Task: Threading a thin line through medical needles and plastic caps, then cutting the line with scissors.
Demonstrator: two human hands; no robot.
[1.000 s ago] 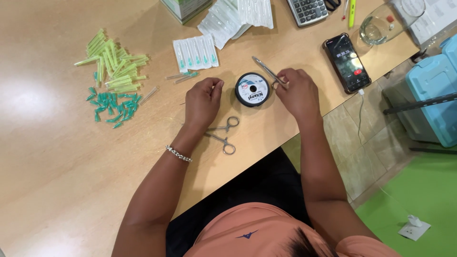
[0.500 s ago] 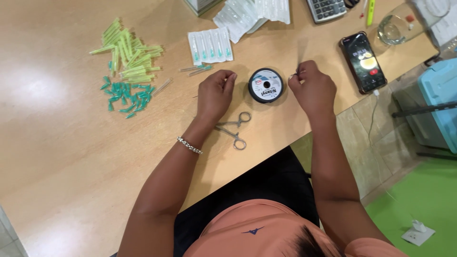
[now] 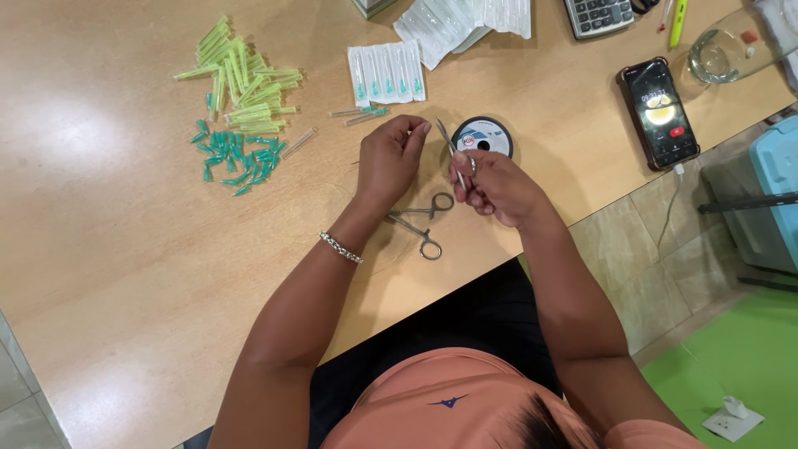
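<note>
My right hand [image 3: 499, 189] is closed around a slim pair of metal scissors [image 3: 453, 150], one finger through a ring, the tips pointing up toward the spool. My left hand [image 3: 389, 160] rests on the wooden table [image 3: 125, 274], its fingers pinched together just left of the scissor tips; I cannot make out anything between them. A round black spool of thread [image 3: 489, 133] lies right behind the scissors. Metal forceps [image 3: 420, 223] lie on the table under and between my hands.
A pile of yellow-green needle caps [image 3: 245, 83] and teal hubs [image 3: 237, 158] lies at the left. Packed needles [image 3: 386, 73], plastic wrappers [image 3: 453, 21], a calculator [image 3: 597, 15], a phone [image 3: 661, 112] and a glass bowl [image 3: 721, 50] line the far side. A blue box [image 3: 777, 191] stands off the table's right edge.
My right hand has come from the right of the spool to in front of it, now holding the scissors upright. My left hand stays beside the spool.
</note>
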